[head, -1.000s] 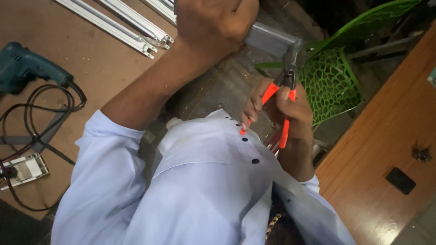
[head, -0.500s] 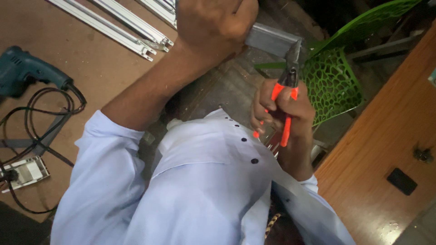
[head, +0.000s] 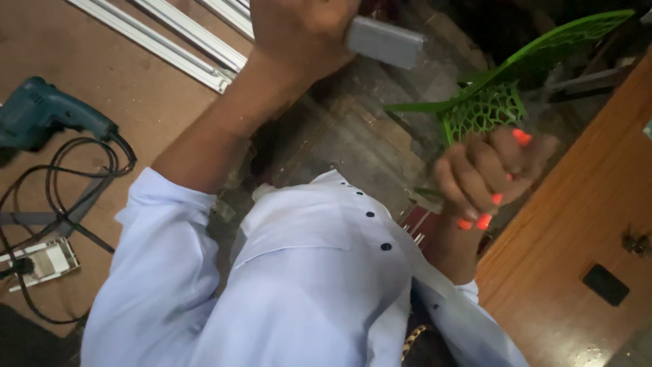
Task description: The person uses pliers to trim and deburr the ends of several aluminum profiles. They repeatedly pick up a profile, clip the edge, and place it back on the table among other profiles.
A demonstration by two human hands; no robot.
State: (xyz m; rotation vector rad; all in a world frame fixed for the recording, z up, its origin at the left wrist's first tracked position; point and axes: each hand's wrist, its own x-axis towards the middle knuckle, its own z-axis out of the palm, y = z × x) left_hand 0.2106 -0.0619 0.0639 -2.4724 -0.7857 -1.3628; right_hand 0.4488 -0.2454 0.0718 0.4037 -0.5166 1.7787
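I look down past a pale, smooth shirt front (head: 319, 285) with small dark buttons to both of my hands. My left hand (head: 299, 34) is at the far side of the view, near the top edge, its fingers curled tight around a flat grey metal bar (head: 386, 41) with a dull, matte face and squared end that juts out to the right of the fist. My right hand (head: 485, 173) sits nearer and to the right, closed into a fist around the orange-handled pliers (head: 483, 219); only the glossy orange grip tips show below the knuckles and above the thumb, and the metal head is hidden or blurred, so I cannot tell how its jaws stand. Just behind that hand is a green plastic chair (head: 489, 112) with a lattice of irregular openings. To the right runs a reddish-brown wooden board (head: 577, 224), smooth and grained, carrying a small black rectangular piece. On the left, a brown, matte sheet surface (head: 102, 81) holds a teal power drill (head: 41, 119) with a looping black cable (head: 61, 197), which runs to a pale socket block. Long pale aluminium profiles (head: 170, 47), ribbed and straight, lie on it at the far side. Between the surfaces the floor is dark and gritty.
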